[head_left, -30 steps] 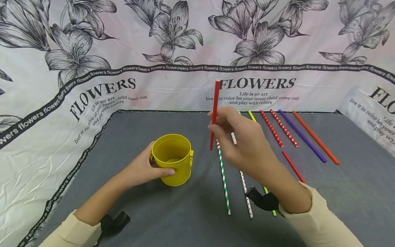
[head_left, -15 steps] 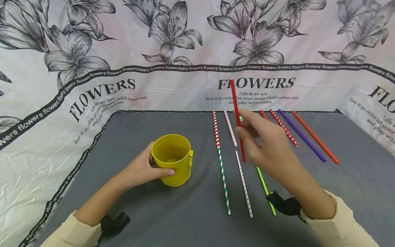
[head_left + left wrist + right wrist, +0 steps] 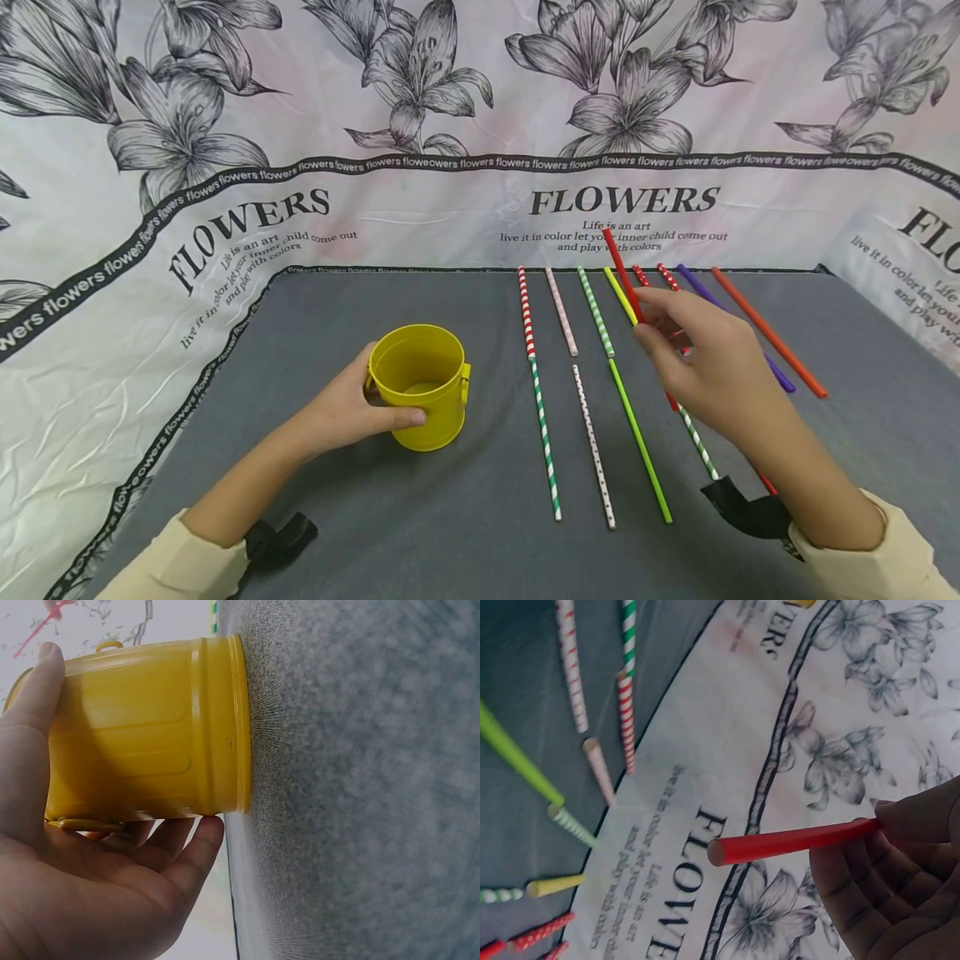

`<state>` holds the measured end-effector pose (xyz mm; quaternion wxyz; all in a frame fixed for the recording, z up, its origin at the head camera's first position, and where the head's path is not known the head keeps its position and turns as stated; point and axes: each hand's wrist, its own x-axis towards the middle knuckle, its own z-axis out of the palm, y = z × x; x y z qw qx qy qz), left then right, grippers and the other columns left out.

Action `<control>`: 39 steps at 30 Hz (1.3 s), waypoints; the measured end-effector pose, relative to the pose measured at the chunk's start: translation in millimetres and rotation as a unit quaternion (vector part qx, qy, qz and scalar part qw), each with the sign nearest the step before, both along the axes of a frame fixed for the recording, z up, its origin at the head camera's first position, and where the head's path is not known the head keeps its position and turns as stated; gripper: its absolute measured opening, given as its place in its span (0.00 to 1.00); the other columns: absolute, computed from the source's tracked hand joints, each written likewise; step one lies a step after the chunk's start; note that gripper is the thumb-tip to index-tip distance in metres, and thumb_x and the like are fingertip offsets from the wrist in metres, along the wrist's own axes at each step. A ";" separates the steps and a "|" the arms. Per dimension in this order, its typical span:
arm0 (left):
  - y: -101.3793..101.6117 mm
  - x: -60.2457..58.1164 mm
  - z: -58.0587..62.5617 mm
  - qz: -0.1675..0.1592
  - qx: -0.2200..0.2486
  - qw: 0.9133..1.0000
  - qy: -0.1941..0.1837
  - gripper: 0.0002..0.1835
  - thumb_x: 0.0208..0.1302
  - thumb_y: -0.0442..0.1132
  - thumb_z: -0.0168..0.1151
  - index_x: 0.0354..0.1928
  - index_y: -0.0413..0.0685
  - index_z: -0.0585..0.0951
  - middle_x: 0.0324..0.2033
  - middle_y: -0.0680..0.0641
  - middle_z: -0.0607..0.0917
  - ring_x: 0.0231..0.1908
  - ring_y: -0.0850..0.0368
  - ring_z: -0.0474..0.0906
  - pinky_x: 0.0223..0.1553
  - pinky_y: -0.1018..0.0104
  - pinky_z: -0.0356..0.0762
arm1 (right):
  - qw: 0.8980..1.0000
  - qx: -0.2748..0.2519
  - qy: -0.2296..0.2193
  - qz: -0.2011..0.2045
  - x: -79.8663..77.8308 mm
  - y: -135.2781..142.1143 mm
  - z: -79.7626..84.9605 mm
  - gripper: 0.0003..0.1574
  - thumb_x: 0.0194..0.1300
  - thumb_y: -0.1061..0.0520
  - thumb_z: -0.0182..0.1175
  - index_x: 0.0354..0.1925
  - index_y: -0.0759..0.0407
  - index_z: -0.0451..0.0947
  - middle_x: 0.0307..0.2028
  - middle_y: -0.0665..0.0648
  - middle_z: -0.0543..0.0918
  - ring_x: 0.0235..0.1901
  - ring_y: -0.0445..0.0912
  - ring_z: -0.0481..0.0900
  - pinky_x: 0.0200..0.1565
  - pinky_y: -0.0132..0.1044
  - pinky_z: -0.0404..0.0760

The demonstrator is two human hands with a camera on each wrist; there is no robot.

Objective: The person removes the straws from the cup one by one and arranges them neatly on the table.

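Note:
My left hand (image 3: 352,404) holds a small yellow bucket (image 3: 442,417) upright on the grey table, thumb across its near side. In the left wrist view the bucket (image 3: 135,735) shows its ribbed wall, with fingers beneath a side handle. Its visible inside holds nothing. Above the right half of the table, my right hand (image 3: 708,358) pinches a plain red straw (image 3: 619,267) between thumb and fingers. The straw tilts, upper end to the left. In the right wrist view this red straw (image 3: 795,841) points away from my fingertips. My hand partly covers the straws behind it.
Straws lie in two rows: red-striped (image 3: 527,312), pale pink (image 3: 561,312), green-striped (image 3: 596,312) and yellow (image 3: 621,293) at the back; green-striped (image 3: 545,442), dotted white (image 3: 594,450) and lime (image 3: 640,442) nearer. Purple and orange (image 3: 768,332) straws lie right. A flowered cloth (image 3: 427,217) rises behind.
My right hand has moved right with the red straw, which now tilts further left and sits lower. Straws it covered earlier now show. The left hand and bucket stay in place.

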<state>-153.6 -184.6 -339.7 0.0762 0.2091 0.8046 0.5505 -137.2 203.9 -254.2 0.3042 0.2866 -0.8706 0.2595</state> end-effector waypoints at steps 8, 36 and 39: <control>-0.1 -0.5 0.6 0.007 -0.001 1.000 -0.004 0.46 0.53 0.42 0.80 0.69 0.49 0.61 0.60 0.45 0.75 0.58 0.47 0.75 0.60 0.48 0.72 | 0.996 0.049 -0.033 -0.067 -2.2 30.9 -10.6 0.32 0.53 0.74 0.70 0.58 0.62 0.79 0.35 0.54 0.85 0.29 0.46 0.83 0.35 0.25 0.78; -0.1 0.3 0.9 0.007 -0.009 1.000 -0.011 0.46 0.53 0.44 0.80 0.69 0.50 0.61 0.60 0.44 0.75 0.58 0.47 0.75 0.60 0.48 0.72 | 0.961 0.145 -0.185 -0.143 -7.4 116.8 -49.3 0.27 0.59 0.69 0.66 0.58 0.68 0.74 0.28 0.53 0.81 0.20 0.42 0.69 0.22 0.38 0.65; -0.5 0.6 0.5 0.008 -0.008 1.000 -0.012 0.47 0.53 0.43 0.80 0.69 0.50 0.60 0.60 0.44 0.75 0.58 0.47 0.75 0.59 0.48 0.73 | 0.956 0.151 -0.209 -0.142 -8.7 125.2 -52.7 0.27 0.60 0.69 0.64 0.58 0.69 0.73 0.29 0.52 0.80 0.19 0.41 0.66 0.22 0.37 0.63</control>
